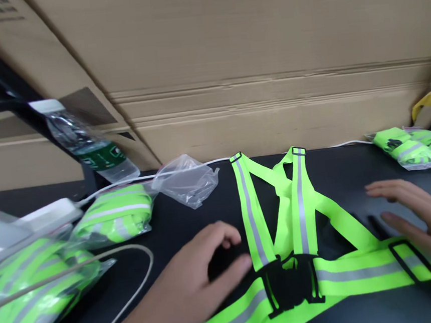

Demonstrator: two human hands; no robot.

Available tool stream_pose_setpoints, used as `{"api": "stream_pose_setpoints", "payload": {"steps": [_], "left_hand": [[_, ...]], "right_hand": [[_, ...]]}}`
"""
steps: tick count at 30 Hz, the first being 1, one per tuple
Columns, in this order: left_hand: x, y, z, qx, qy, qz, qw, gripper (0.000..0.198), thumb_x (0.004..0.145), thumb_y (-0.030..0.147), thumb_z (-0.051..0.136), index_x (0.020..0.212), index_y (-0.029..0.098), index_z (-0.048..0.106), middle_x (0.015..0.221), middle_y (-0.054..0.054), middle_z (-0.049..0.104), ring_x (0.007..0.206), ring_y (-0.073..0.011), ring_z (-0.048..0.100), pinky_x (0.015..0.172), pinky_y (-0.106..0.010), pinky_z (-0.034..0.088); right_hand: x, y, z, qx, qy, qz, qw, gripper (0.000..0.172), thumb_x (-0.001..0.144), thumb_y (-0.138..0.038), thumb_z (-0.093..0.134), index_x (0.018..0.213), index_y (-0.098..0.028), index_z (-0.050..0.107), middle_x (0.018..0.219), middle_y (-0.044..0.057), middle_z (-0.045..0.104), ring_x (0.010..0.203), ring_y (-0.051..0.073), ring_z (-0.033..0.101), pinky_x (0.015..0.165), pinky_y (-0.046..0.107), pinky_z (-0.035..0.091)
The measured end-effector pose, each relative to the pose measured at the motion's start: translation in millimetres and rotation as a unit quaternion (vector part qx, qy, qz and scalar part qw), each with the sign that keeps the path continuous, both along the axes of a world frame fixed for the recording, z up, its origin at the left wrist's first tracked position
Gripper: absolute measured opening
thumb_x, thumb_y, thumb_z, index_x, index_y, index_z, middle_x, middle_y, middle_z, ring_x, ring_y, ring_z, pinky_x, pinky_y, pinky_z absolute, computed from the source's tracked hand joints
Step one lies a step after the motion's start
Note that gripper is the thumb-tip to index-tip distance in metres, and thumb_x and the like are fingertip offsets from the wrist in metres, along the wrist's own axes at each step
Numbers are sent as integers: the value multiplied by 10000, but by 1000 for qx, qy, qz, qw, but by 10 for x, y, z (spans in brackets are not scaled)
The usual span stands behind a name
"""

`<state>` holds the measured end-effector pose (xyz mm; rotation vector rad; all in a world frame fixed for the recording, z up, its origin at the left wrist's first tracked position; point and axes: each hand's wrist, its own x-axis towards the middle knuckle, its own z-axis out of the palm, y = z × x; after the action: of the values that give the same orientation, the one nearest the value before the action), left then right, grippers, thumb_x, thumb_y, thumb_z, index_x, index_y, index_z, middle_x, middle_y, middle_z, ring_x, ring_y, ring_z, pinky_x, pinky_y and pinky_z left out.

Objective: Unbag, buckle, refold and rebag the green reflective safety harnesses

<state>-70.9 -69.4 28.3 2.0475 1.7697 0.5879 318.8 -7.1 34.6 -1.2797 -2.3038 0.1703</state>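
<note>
The reflective vest point(298, 209) lies spread flat in the middle of the desk point(205, 217), its two shoulder straps running back towards the far edge and its belt crossing the near edge of the view. Bare desk lies open between the straps and the empty plastic bag point(187, 179), and again right of the straps. The left hand point(203, 278) rests loosely curled and released, its thumb at the edge of the left strap, near the black buckle point(290, 283). The right hand point(420, 219) lies flat with fingers spread, grasping nothing, just above the belt's right end. Bagged vests point(114, 215) and a white cable point(134, 269) crowd the left side; another bagged vest point(414, 146) sits far right. The desk is black. Cardboard boxes point(266, 51) wall off the back, a water bottle point(89, 142) leaning against them.
</note>
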Motion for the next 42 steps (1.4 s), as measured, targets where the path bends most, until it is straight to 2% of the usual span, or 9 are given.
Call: {"api": "stream_pose_setpoints", "payload": {"steps": [3,5,11,18,22,29,33,39,42], "left_hand": [[27,502,93,-74,-43,99,991,552,897,687,473,1192,233,580,1020,-53,703,843,-232,661,741,-351,514],[102,827,79,-75,-44,113,990,547,910,679,440,1124,203,605,1037,-77,708,890,-262,675,798,-385,513],[335,1377,-215,70,156,111,979,598,951,553,426,1314,92,543,1368,-232,563,1316,-397,488,1065,-543,383],[421,1533,-342,32,134,20,990,691,971,629,341,1442,141,475,1590,-189,375,1495,-345,298,1206,-571,196],[537,1656,-334,50,120,13,991,653,928,517,485,1417,84,476,1460,-202,506,1377,-360,444,1164,-513,313],[542,1649,-342,95,59,-30,993,621,943,351,510,1516,163,362,1509,-141,472,1401,-302,436,1171,-469,337],[544,1631,-309,85,81,-108,987,442,991,297,401,1390,170,544,1487,-124,520,1400,-270,457,1194,-485,307],[567,1600,-259,3,135,-174,976,686,1016,590,273,1567,184,320,1675,-108,224,1563,-298,155,1248,-593,48],[571,1579,-239,-14,148,-177,973,793,982,681,271,1597,182,239,1688,-106,157,1573,-296,81,1253,-574,15]], "right_hand": [[-303,360,197,-37,57,-45,997,359,948,-587,486,1079,-293,647,1095,60,723,948,283,696,772,415,587],[-551,679,174,-115,59,-47,991,442,945,-627,460,1101,-253,637,1139,92,723,1027,304,688,860,446,572],[-1143,1363,-347,-103,-74,-48,991,740,966,-608,353,1492,-90,388,1540,242,439,1438,400,399,1136,591,339],[-1188,1382,-474,-91,-157,5,983,777,984,-665,204,1570,-176,349,1656,162,266,1536,375,205,1171,613,198],[-1204,1441,-439,-77,-167,32,982,715,982,-657,259,1546,-240,400,1653,190,261,1530,366,222,1149,620,201],[-1195,1457,-466,-60,-107,41,992,667,979,-504,349,1529,-127,345,1578,225,392,1503,353,289,1143,580,234],[-1188,1512,-474,-71,-31,50,996,638,933,-528,471,1469,-186,410,1500,184,513,1410,372,434,1135,595,236],[-1307,1795,-530,-119,137,-31,983,540,869,-416,572,1341,-178,463,1297,153,664,1221,297,612,1072,496,395],[-1341,1800,-521,-93,141,-57,984,544,878,-433,555,1327,-137,482,1358,210,592,1267,334,558,1077,510,388]]}}
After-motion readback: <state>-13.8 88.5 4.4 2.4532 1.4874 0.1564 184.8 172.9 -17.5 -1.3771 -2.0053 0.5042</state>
